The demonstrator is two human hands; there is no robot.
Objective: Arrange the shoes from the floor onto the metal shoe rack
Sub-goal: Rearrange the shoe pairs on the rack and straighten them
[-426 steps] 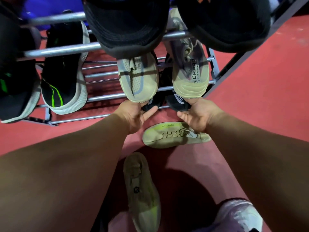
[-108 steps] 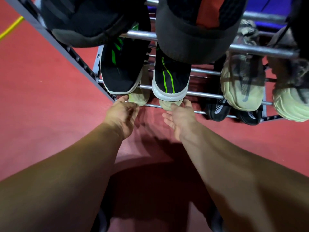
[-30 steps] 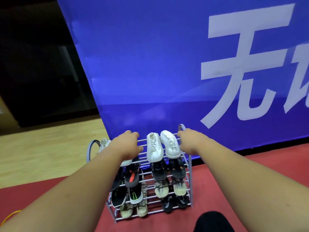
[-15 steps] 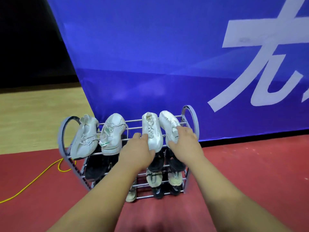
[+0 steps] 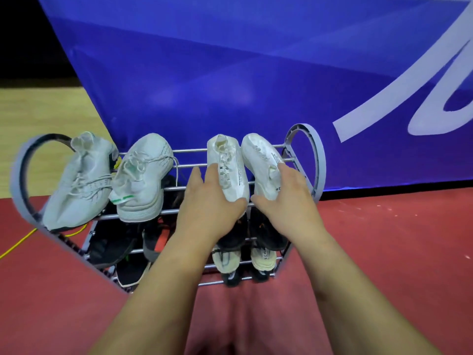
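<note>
Before a blue banner (image 5: 230, 85) with pale lettering, on red floor (image 5: 396, 252), found the metal shoe rack (image 5: 189, 150) loaded on every tier in view. Counted four pale shoes across the top tier: a greyish pair (image 5: 139, 175) at the left and two white ones at the right. Cupped the left white shoe (image 5: 227, 162) in the left hand (image 5: 207, 203), fingers curled round its near end, thumb spread out to the side. Gripped the right white shoe (image 5: 261, 157) in the right hand (image 5: 289, 201), fingers wrapped over the upper, thumb tucked under the near end. Had both shoes lying along the top rails, side by side and almost touching, far ends toward the banner. Noted dark shoes (image 5: 110, 247) on the tier beneath and cream shoes (image 5: 225, 260) lower down. Spotted a yellow cable (image 5: 15, 248) on the floor by the rack's left end. Saw no loose shoe on the stretch of floor in view.

Judged the step to be the final squaring-up of the white pair on the top tier, with the task close to done. Reckoned the next move to call for a small nudge to line the two shoes up, a check of each sole resting across two rails rather than between them, then a gentle loosening of both hands, straight back and without dragging either shoe off the front rail.
</note>
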